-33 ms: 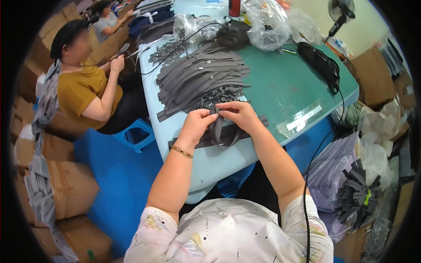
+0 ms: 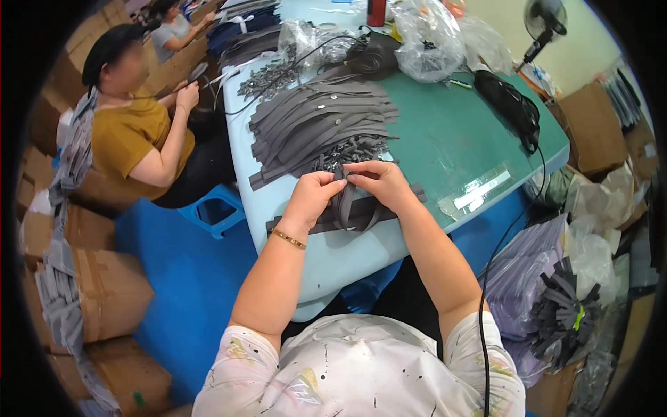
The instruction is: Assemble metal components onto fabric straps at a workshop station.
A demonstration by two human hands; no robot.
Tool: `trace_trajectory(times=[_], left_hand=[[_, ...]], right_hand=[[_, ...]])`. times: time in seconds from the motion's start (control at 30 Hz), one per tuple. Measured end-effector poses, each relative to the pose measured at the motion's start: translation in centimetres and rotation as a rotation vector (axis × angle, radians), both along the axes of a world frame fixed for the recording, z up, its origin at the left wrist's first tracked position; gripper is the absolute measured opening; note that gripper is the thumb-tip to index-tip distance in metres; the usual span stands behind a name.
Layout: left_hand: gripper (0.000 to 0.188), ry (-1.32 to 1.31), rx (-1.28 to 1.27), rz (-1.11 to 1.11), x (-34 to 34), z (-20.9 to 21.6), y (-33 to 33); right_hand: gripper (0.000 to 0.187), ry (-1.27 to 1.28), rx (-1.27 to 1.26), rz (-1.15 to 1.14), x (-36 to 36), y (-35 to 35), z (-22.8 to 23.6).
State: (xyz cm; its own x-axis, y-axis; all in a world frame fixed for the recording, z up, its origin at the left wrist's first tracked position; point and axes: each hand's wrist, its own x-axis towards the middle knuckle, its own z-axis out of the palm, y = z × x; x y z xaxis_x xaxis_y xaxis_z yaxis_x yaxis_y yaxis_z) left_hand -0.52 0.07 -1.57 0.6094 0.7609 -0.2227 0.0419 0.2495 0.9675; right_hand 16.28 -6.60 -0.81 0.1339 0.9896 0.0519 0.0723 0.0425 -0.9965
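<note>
At the near edge of the table, my left hand (image 2: 317,197) and my right hand (image 2: 383,185) meet, fingertips pinched together. Between them is a dark grey fabric strap (image 2: 342,210), whose loop hangs below the fingers. What the fingertips press on is too small to make out. Just beyond them is a heap of small dark buckle-like pieces (image 2: 354,149). A wide stack of grey straps (image 2: 316,115) spreads out behind that heap. More dark straps (image 2: 313,224) lie flat under and beside my hands.
Across the green mat (image 2: 434,132) rest a black pouch (image 2: 507,104) and clear plastic bags (image 2: 427,42). A black cable (image 2: 511,226) hangs down at right. To the left a co-worker (image 2: 142,132) sits beside cardboard boxes (image 2: 111,292). A fan (image 2: 544,21) stands behind.
The whole view has shifted very slightly. Both hands keep the same pinch on the strap.
</note>
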Motion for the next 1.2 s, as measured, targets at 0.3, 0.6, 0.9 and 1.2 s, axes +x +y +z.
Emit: trace_trajectory(times=[0.3,0.6,0.9,1.2], left_hand=[[0.008,-0.005,0.084,0.007,0.0,0.4,-0.5],[0.015,0.067,0.424,0.038,0.8,0.7,-1.3],[0.017,-0.037,0.071,-0.065,0.9,0.5,-1.3],[0.018,-0.069,0.116,0.006,1.2,0.7,-1.7]], right_hand=[[0.021,-0.008,0.035,0.024,-0.2,0.0,-0.3],[0.021,0.05,0.068,-0.006,0.3,0.2,-1.1],[0.014,-0.081,0.213,-0.128,0.2,0.5,-1.6],[0.013,-0.327,0.338,-0.18,-0.5,0.1,-1.0]])
